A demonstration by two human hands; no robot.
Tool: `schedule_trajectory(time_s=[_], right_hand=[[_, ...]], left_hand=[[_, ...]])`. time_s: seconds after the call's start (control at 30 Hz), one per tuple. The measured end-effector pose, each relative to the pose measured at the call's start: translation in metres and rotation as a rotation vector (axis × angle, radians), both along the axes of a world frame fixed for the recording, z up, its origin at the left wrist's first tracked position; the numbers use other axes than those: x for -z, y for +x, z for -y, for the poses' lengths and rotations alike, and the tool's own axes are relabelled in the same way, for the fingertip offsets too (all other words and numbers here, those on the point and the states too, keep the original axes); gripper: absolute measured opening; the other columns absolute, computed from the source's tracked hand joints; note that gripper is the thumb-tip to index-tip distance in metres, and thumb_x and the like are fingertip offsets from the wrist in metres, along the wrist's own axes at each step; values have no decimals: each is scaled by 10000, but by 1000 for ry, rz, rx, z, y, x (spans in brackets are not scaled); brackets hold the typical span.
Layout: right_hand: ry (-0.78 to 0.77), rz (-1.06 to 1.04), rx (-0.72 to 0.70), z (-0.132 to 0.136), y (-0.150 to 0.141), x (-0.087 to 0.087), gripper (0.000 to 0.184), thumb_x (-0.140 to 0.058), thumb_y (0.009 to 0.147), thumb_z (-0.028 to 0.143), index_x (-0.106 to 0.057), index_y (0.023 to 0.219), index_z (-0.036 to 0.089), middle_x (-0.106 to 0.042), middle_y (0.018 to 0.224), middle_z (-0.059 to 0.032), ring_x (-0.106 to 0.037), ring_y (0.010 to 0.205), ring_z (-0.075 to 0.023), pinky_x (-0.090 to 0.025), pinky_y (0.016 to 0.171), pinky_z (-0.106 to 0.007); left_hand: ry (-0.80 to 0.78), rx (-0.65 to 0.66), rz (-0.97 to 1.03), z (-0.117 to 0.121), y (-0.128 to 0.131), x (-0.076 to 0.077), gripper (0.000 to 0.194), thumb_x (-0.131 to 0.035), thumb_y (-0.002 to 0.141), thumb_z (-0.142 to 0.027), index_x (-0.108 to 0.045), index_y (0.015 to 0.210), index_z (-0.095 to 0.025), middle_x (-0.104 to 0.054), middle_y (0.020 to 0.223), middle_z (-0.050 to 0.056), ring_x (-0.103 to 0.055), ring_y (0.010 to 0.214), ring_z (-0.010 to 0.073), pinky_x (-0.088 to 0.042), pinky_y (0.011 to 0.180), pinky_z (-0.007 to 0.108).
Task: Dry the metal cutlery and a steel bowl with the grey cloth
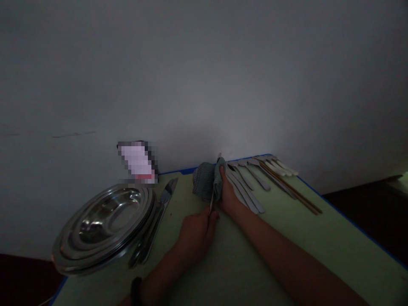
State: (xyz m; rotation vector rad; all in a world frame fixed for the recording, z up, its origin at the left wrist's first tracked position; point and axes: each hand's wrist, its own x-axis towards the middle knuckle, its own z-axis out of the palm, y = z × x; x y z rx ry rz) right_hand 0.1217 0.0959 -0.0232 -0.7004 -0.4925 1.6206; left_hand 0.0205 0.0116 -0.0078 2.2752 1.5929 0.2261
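Gripping a metal utensil by its near end in the left hand, clasping a cloth around it in the right hand, with stacked plates left and cutlery right of both.

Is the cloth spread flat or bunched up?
Bunched up: the cloth is gathered in the right hand against a metal utensil, which the left hand holds.

Left hand grips utensil, right hand cloth.
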Motion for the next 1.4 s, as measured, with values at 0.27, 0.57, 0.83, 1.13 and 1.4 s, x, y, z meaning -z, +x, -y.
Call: schedule_trajectory(time_s=[0.27, 0.57, 0.83, 1.13, 1.4], right_hand=[[-31, -37, -3, 0, 1, -1, 431, -385, 855, 518, -670, 929, 203, -727, 794, -38, -654, 936, -168, -513, 828, -311], [-35, -60, 2, 1, 0, -3, 408, -382, 865, 498, -666, 918, 209, -721, 740, -19, -669, 857, -146, -523, 774, -269], [-44, -71, 2, 3, 0, -6, 397, -400, 861, 493, -662, 929, 203, -725, 761, -25, -661, 908, -153, -508, 831, -286], [-20, -53, -19, 0, 1, 0, 403, -405, 851, 516, -658, 935, 214, -726, 766, -22, -668, 872, -149, -517, 793, -284], [-15, -63, -30, 1, 0, -3, 413, -398, 856, 519, -663, 917, 208, -726, 773, -29, -664, 888, -154, -507, 818, -294]], left_hand=[[3, -6, -1, 0, 0, 0, 369, -257, 938, -339, -566, 1029, -158, -707, 842, 98, -669, 759, 252, -451, 664, 328], [2, -3, 1, 0, 0, -1, 343, -263, 941, -326, -559, 1014, -169, -702, 812, 79, -666, 730, 226, -440, 639, 296], [-22, -1, 11, 1, 1, -4, 361, -254, 941, -328, -553, 1050, -157, -707, 862, 96, -670, 777, 236, -450, 675, 309], [-2, 8, 2, 1, 0, -3, 375, -252, 938, -330, -562, 1038, -144, -706, 831, 107, -670, 751, 254, -453, 656, 327], [-9, -3, 1, 2, 1, -5, 360, -257, 939, -332, -566, 995, -155, -703, 826, 95, -666, 744, 239, -443, 646, 310]])
